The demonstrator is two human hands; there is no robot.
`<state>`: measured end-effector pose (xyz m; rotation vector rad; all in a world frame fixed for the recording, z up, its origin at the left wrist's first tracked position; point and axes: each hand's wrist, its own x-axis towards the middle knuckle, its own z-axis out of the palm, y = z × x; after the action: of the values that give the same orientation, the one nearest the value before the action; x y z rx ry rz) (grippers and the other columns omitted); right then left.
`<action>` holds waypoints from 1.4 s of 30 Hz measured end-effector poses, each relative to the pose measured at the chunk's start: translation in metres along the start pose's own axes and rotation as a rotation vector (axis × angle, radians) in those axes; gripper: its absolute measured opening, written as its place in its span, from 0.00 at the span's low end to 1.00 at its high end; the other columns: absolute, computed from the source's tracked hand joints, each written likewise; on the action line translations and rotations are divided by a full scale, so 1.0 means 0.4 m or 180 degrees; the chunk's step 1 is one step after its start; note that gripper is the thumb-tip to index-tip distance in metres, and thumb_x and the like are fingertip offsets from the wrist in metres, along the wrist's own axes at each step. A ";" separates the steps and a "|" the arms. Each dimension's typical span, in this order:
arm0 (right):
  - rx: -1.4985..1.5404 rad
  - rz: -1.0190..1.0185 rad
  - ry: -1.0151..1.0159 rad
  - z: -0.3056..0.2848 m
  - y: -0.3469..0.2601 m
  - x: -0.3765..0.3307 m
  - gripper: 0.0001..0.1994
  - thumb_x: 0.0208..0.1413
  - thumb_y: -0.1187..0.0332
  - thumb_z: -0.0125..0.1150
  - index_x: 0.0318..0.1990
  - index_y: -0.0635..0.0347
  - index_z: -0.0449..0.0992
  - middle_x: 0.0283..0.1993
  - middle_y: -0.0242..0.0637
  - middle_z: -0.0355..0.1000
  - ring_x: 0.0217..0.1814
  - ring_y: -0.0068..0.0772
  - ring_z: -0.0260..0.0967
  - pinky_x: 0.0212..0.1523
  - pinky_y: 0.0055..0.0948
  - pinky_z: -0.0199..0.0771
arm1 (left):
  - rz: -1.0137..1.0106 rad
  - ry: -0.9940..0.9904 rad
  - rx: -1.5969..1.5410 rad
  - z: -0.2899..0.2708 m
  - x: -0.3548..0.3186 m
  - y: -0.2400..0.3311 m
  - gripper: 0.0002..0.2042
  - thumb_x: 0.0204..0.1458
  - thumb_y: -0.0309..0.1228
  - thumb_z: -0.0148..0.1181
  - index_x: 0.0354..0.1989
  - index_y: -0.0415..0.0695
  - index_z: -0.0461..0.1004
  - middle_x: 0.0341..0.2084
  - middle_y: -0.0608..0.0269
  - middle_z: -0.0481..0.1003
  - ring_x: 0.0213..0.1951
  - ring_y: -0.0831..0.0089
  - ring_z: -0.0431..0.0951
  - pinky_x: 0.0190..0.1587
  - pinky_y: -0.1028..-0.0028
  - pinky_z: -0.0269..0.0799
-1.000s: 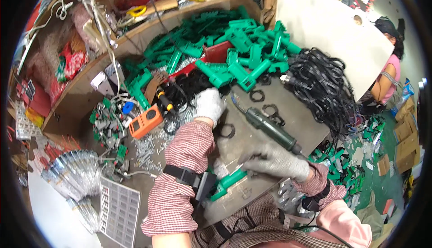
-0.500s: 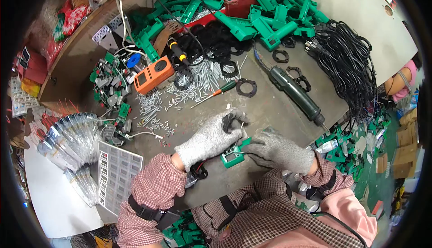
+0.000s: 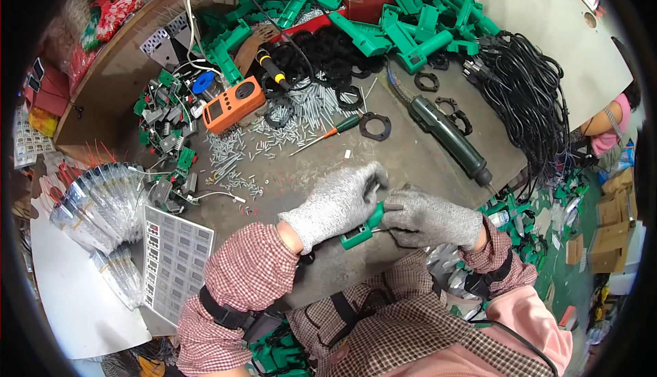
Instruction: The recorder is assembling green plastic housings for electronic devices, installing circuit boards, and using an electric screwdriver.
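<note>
A green plastic tool housing (image 3: 357, 236) is between my two gloved hands, low over the bench. My right hand (image 3: 432, 218), in a grey glove, is closed on its right side with the thumb and fingers at the narrow end. My left hand (image 3: 335, 202), also gloved, is closed over the upper left of the same part. Its fingers are curled, and the tips are partly hidden. A black part (image 3: 307, 258) shows partly beneath my left wrist.
Beyond my hands lie loose screws (image 3: 239, 161), a green-handled screwdriver (image 3: 328, 135), an orange meter (image 3: 233, 109), black rings (image 3: 375, 126) and a dark green electric screwdriver (image 3: 448, 137). Green housings (image 3: 404, 7) are heaped behind; black cords (image 3: 523, 89) pile at right.
My left hand has moved slightly right and closed in over the green housing, which has turned in my grip. The thin pale piece at my left fingertips is out of sight.
</note>
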<state>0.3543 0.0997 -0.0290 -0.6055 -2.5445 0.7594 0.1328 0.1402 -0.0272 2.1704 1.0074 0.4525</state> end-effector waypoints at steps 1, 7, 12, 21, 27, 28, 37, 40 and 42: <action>0.0012 0.0011 0.0006 0.002 0.002 -0.001 0.18 0.49 0.71 0.60 0.50 0.60 0.76 0.51 0.43 0.71 0.54 0.51 0.71 0.58 0.45 0.72 | -0.0004 -0.0016 -0.0004 -0.009 0.002 -0.002 0.14 0.55 0.27 0.62 0.51 0.45 0.76 0.35 0.54 0.79 0.37 0.61 0.80 0.45 0.64 0.77; -0.0368 0.0141 0.0040 0.019 0.005 -0.005 0.12 0.56 0.68 0.61 0.48 0.54 0.78 0.49 0.40 0.71 0.53 0.45 0.72 0.56 0.42 0.72 | -0.0474 0.0059 0.0281 -0.018 0.002 0.006 0.14 0.56 0.28 0.64 0.50 0.44 0.75 0.31 0.59 0.77 0.34 0.69 0.79 0.42 0.68 0.76; -0.0228 0.0370 0.0202 0.026 -0.010 -0.007 0.09 0.57 0.68 0.63 0.45 0.53 0.79 0.47 0.39 0.72 0.51 0.46 0.72 0.54 0.41 0.72 | -0.0809 0.0025 -0.0355 -0.005 0.004 0.011 0.14 0.56 0.32 0.64 0.50 0.45 0.75 0.34 0.52 0.78 0.37 0.57 0.81 0.43 0.61 0.77; -0.0112 0.0292 0.0308 0.042 0.008 -0.018 0.10 0.57 0.66 0.64 0.46 0.52 0.80 0.46 0.40 0.71 0.50 0.47 0.72 0.52 0.44 0.71 | -0.0271 -0.0848 0.0411 -0.034 0.059 0.034 0.15 0.52 0.35 0.63 0.47 0.46 0.76 0.37 0.46 0.80 0.42 0.44 0.81 0.45 0.54 0.77; 0.0019 0.0671 0.0197 0.034 -0.021 0.002 0.10 0.57 0.68 0.64 0.46 0.55 0.79 0.42 0.43 0.70 0.47 0.50 0.70 0.49 0.45 0.71 | 0.0202 -0.1764 0.1219 -0.115 0.034 0.024 0.19 0.46 0.32 0.69 0.48 0.44 0.77 0.46 0.49 0.78 0.55 0.47 0.75 0.57 0.52 0.70; 0.0105 0.0971 0.0046 0.038 -0.046 0.025 0.12 0.57 0.68 0.64 0.48 0.56 0.77 0.43 0.42 0.70 0.48 0.50 0.70 0.50 0.45 0.71 | 0.0176 -0.1767 0.1191 -0.116 0.024 0.011 0.19 0.46 0.32 0.69 0.48 0.44 0.77 0.46 0.49 0.78 0.55 0.47 0.75 0.57 0.52 0.70; -0.0853 0.0725 -0.0134 0.048 -0.023 0.021 0.23 0.51 0.73 0.64 0.56 0.60 0.70 0.51 0.48 0.70 0.59 0.53 0.68 0.62 0.45 0.69 | -0.0185 0.0803 0.0403 -0.124 -0.219 0.007 0.36 0.51 0.37 0.72 0.69 0.42 0.65 0.65 0.50 0.66 0.67 0.55 0.66 0.69 0.58 0.61; -0.0221 0.1256 -0.0586 -0.016 -0.037 0.080 0.20 0.52 0.72 0.64 0.53 0.61 0.70 0.48 0.48 0.70 0.55 0.51 0.70 0.58 0.44 0.70 | -0.0661 0.1362 0.0296 -0.096 -0.394 -0.024 0.43 0.47 0.39 0.76 0.71 0.39 0.61 0.64 0.47 0.67 0.67 0.53 0.66 0.69 0.57 0.61; 0.0362 0.0918 -0.0211 -0.047 -0.046 0.090 0.17 0.54 0.72 0.63 0.51 0.62 0.70 0.47 0.47 0.69 0.52 0.51 0.71 0.55 0.43 0.71 | -0.0634 0.1637 -0.0223 -0.027 -0.457 -0.046 0.50 0.40 0.42 0.80 0.71 0.36 0.59 0.62 0.44 0.69 0.64 0.47 0.68 0.67 0.54 0.62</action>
<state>0.3290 0.1118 0.0058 -0.9357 -2.4812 1.0298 0.0003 0.0129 -0.0370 1.9030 1.4404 0.9635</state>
